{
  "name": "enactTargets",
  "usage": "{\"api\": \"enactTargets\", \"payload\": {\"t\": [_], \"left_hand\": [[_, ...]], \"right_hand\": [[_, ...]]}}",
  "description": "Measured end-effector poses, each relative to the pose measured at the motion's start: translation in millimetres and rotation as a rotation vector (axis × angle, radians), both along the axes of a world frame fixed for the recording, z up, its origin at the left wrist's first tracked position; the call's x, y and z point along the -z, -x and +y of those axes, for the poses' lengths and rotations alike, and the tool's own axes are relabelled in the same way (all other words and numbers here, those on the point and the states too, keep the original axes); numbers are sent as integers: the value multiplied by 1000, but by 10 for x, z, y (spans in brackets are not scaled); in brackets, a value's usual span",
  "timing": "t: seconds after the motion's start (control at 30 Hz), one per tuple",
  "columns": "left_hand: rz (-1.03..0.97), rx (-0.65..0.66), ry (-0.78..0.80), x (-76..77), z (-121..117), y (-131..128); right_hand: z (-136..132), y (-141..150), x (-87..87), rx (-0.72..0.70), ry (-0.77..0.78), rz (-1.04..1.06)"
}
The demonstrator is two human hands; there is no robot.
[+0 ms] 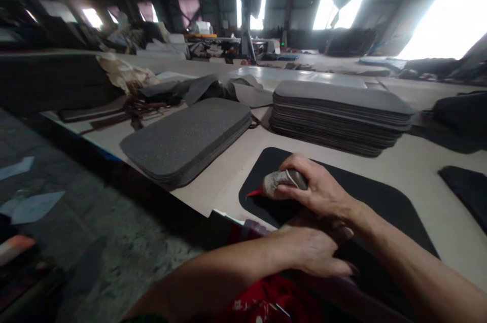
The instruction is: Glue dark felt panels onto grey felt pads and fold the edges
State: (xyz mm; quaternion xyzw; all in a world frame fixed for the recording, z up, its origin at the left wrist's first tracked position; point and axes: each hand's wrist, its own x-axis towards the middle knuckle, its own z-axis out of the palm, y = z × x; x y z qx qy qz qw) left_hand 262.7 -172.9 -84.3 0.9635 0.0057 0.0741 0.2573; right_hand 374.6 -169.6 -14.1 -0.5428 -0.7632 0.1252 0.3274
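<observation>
My right hand point(317, 188) is wrapped round a small, stained squeeze bottle point(276, 182) with a red pointed nozzle point(255, 192). The bottle lies nearly on its side. Its nozzle tip is at the left end of a black mat with rounded corners point(373, 193), touching it or just above it. My left hand point(317, 247) crosses under my right wrist and rests flat at the mat's near edge. Its thumb is spread, and some of its fingers are hidden behind the right arm.
A low stack of grey rounded pads point(190, 135) lies to the left, by the table edge. Behind the mat stands a taller stack of similar pads point(338, 117). Loose grey scraps point(205, 87) lie farther back. A dark piece point(466, 191) is at the right.
</observation>
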Motion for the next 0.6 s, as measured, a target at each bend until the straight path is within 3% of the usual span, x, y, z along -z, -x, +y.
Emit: {"api": "enactTargets", "payload": {"t": [0.27,0.6], "left_hand": [[-3,-7,-110,-6,-12,-32],[-41,-19,-107,51,-5,-24]], "right_hand": [[246,-158,-25,68,-108,-159],[676,-553,95,297,-150,-234]]}}
